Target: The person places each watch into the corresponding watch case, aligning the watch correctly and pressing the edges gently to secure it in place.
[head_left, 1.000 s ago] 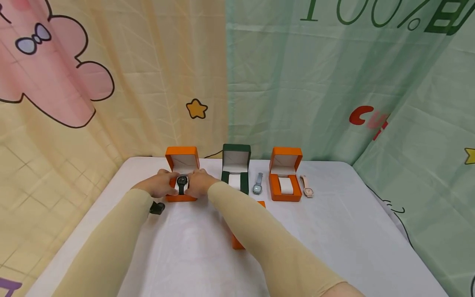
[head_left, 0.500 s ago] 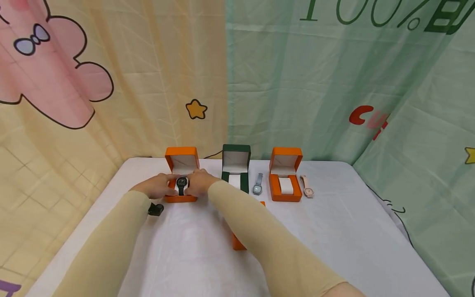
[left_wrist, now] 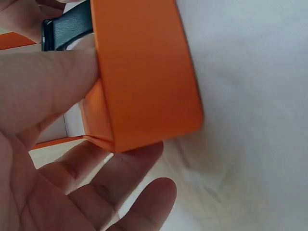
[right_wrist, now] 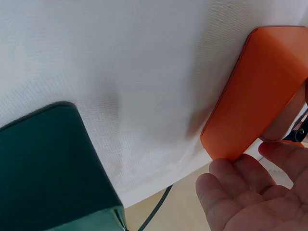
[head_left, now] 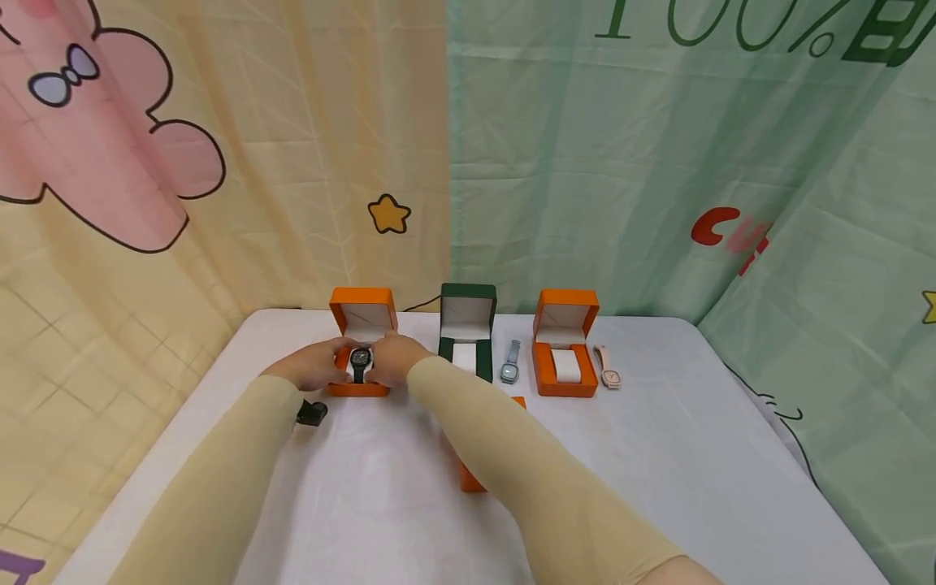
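An orange box point(head_left: 357, 387) stands open at the table's back left, with a black watch point(head_left: 360, 360) wrapped on its white cushion. My left hand point(head_left: 317, 367) clasps the box's left side and my right hand point(head_left: 396, 362) its right side. In the left wrist view my thumb point(left_wrist: 43, 86) presses the rim of the orange box point(left_wrist: 144, 72) beside the black strap point(left_wrist: 67, 31), with the fingers lying along the outer wall. In the right wrist view my right hand point(right_wrist: 240, 192) has its fingers at the corner of the orange box point(right_wrist: 260, 91).
Right of it stand an open green box point(head_left: 468, 329), a silver watch point(head_left: 509, 366), a second open orange box point(head_left: 564, 345) and a pink watch point(head_left: 607, 370). An orange object point(head_left: 471, 479) lies partly under my right forearm. A small black item point(head_left: 310, 413) sits by my left sleeve.
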A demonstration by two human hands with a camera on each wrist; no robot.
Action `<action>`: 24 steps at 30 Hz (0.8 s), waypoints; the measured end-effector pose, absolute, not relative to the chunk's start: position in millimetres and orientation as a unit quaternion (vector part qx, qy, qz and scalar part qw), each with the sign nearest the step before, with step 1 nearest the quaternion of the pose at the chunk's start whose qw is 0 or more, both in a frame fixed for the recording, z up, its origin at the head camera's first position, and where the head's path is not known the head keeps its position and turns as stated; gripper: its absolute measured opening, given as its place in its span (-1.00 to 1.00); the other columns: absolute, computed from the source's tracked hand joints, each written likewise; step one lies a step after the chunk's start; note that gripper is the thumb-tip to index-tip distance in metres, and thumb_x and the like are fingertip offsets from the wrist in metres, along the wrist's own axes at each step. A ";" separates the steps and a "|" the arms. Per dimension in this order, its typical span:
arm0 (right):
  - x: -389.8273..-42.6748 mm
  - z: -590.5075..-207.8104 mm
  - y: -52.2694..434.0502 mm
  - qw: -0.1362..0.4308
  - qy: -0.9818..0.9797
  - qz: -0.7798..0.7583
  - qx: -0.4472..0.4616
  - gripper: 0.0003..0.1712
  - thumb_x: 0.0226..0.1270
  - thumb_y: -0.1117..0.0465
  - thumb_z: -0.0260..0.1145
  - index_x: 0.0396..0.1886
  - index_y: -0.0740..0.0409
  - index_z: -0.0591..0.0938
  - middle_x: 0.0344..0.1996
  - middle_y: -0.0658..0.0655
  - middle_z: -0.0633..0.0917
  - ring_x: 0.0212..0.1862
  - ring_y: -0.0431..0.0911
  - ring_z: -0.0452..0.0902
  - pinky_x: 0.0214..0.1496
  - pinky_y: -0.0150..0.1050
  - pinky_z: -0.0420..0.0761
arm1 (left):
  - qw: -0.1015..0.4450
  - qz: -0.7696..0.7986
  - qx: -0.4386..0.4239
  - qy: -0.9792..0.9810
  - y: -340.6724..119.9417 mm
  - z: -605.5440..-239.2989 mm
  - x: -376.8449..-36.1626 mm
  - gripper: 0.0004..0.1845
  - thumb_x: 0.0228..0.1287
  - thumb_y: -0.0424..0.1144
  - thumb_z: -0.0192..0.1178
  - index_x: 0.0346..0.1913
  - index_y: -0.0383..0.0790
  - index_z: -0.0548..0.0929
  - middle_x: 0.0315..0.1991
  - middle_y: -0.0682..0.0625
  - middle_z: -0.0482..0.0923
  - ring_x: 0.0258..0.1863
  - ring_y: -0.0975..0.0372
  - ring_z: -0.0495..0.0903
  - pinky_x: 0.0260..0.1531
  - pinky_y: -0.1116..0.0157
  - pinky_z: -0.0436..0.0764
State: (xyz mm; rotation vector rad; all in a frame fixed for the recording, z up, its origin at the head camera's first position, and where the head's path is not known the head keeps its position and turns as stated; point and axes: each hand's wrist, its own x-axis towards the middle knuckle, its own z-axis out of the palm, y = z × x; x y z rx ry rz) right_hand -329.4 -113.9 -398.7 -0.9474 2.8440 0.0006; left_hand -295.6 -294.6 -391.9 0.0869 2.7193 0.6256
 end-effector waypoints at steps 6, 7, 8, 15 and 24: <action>-326.5 -399.1 -113.6 0.070 0.949 -0.009 -0.307 -0.49 0.47 -0.25 0.35 0.08 0.05 0.76 -0.19 -0.06 0.67 -0.10 -0.17 0.46 0.00 -0.36 0.61 | 0.166 0.227 0.028 0.959 -295.3 -392.5 -297.2 -0.23 0.36 -0.20 0.39 0.58 -0.11 0.35 0.47 -0.39 0.39 0.34 -0.22 0.39 0.45 -0.34 0.30; -326.4 -399.4 -113.6 0.071 0.949 -0.008 -0.308 -0.50 0.48 -0.24 0.34 0.10 0.04 0.75 -0.19 -0.06 0.68 -0.09 -0.17 0.45 0.00 -0.36 0.60 | 0.165 0.227 0.028 0.959 -295.2 -392.9 -297.3 -0.23 0.36 -0.20 0.39 0.59 -0.12 0.34 0.47 -0.38 0.39 0.35 -0.23 0.39 0.45 -0.34 0.29; -326.4 -399.8 -113.6 0.072 0.949 -0.008 -0.307 -0.50 0.49 -0.23 0.34 0.11 0.04 0.75 -0.18 -0.06 0.68 -0.07 -0.17 0.44 0.00 -0.36 0.61 | 0.166 0.229 0.027 0.959 -294.9 -393.3 -297.5 -0.22 0.37 -0.20 0.38 0.59 -0.12 0.34 0.47 -0.38 0.39 0.35 -0.22 0.39 0.46 -0.34 0.29; -324.8 -402.7 -113.0 0.093 0.953 -0.024 -0.288 -0.46 0.52 -0.21 0.30 0.25 0.03 0.68 -0.07 -0.01 0.59 0.00 -0.16 0.36 -0.02 -0.35 0.64 | 0.161 0.212 0.029 0.963 -291.3 -394.1 -295.8 -0.22 0.41 -0.19 0.35 0.62 -0.14 0.30 0.47 -0.41 0.39 0.22 -0.18 0.43 0.45 -0.29 0.33; -323.7 -404.4 -113.2 0.098 0.953 -0.041 -0.282 -0.46 0.53 -0.20 0.30 0.27 0.03 0.66 -0.02 -0.01 0.57 0.04 -0.16 0.36 -0.01 -0.35 0.64 | 0.148 0.199 0.039 0.968 -291.6 -395.3 -292.6 -0.25 0.42 -0.20 0.31 0.61 -0.18 0.32 0.43 -0.41 0.44 0.11 -0.14 0.45 0.30 -0.15 0.45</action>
